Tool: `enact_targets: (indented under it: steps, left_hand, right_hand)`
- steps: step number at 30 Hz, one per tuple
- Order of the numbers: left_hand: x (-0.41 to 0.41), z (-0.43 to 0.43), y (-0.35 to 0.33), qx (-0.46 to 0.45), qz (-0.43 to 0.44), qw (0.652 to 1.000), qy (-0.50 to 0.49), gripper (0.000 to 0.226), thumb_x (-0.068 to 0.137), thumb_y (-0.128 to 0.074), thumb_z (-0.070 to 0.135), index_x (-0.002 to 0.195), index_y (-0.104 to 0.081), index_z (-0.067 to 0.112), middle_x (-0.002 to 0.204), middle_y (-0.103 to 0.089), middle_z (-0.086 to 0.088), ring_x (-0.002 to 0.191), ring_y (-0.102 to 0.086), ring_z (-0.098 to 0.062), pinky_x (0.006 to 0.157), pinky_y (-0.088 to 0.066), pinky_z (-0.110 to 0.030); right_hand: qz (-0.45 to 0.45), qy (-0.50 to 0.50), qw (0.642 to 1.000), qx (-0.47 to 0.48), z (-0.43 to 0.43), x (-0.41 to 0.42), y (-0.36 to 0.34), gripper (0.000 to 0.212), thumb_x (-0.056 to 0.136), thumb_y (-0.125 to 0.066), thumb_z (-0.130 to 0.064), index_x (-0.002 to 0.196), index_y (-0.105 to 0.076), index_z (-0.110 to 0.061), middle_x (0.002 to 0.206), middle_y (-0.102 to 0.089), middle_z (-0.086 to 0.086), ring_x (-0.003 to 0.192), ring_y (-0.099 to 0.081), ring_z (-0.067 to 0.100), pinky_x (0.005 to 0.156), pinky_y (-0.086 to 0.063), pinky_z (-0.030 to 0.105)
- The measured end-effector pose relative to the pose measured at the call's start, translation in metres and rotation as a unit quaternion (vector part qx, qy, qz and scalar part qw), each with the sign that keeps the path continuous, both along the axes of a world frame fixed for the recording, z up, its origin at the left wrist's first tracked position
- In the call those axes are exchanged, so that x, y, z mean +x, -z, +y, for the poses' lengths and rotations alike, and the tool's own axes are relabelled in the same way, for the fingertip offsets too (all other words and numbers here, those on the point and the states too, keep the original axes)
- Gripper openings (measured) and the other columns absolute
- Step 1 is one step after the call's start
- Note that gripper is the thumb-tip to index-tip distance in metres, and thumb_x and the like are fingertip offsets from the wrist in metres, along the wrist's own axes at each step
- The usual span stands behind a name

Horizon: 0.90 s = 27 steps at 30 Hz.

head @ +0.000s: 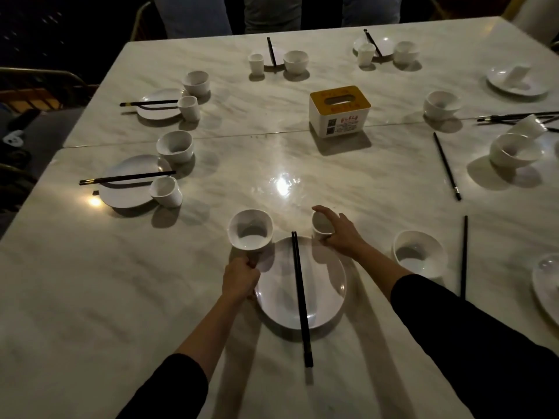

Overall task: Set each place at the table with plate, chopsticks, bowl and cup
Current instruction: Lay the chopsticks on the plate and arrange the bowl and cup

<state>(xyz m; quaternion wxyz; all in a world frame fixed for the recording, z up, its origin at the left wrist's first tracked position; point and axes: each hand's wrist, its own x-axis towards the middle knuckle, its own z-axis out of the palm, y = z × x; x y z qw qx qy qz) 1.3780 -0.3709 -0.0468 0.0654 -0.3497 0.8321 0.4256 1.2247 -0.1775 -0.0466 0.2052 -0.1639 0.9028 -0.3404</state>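
Note:
A white plate (320, 285) lies at the near edge of the marble table (302, 164), with a pair of black chopsticks (300, 294) laid across it. My left hand (240, 279) grips the plate's left rim, just below a white bowl (250, 231). My right hand (340, 234) holds a small white cup (321, 228) at the plate's upper right, fingers curled round it. To the right stand another bowl (419, 254), a loose pair of chopsticks (463, 255) and part of a plate (547, 285).
Set places with plate, chopsticks, bowl and cup ring the left and far sides. A tissue box (339, 111) stands mid-table. On the right lie loose chopsticks (447, 166), bowls (511, 151), a tipped cup (529, 125) and a plate (517, 83) holding a cup. People stand beyond the far edge.

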Motion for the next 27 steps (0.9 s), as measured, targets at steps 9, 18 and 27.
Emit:
enact_targets:
  steps: [9, 18, 27]
  left_hand:
    - [-0.015, -0.026, -0.003, 0.215, 0.095, 0.931, -0.28, 0.056, 0.07, -0.066, 0.024, 0.12, -0.054, 0.004, 0.114, -0.063, -0.022, 0.099, -0.065, -0.037, 0.082, -0.057, -0.052]
    - [-0.037, -0.027, -0.007, 0.23, 0.097, 0.933, -0.259, 0.05, 0.078, -0.042, -0.004, 0.123, -0.061, 0.006, 0.117, -0.063, -0.022, 0.107, -0.059, -0.042, 0.075, -0.052, -0.036]
    - [-0.04, -0.024, -0.008, 0.225, 0.101, 0.934, -0.257, 0.048, 0.079, -0.041, -0.008, 0.122, -0.06, 0.0, 0.118, -0.062, -0.027, 0.109, -0.058, -0.045, 0.075, -0.046, -0.036]
  right_hand:
    - [0.003, -0.004, 1.0, 0.003, 0.001, -0.002, 0.003, 0.074, 0.079, -0.067, -0.01, 0.14, -0.038, -0.04, 0.103, -0.045, 0.008, 0.09, -0.047, 0.025, 0.079, -0.037, 0.028]
    - [0.008, -0.005, 1.0, -0.002, 0.001, -0.004, 0.007, 0.075, 0.078, -0.065, -0.007, 0.141, -0.038, -0.039, 0.11, -0.05, 0.015, 0.097, -0.052, 0.031, 0.079, -0.037, 0.027]
    - [0.012, 0.002, 1.0, -0.011, 0.001, -0.004, 0.011, 0.085, 0.076, -0.068, -0.01, 0.146, -0.029, -0.037, 0.114, -0.055, 0.014, 0.1, -0.054, 0.03, 0.08, -0.037, 0.027]
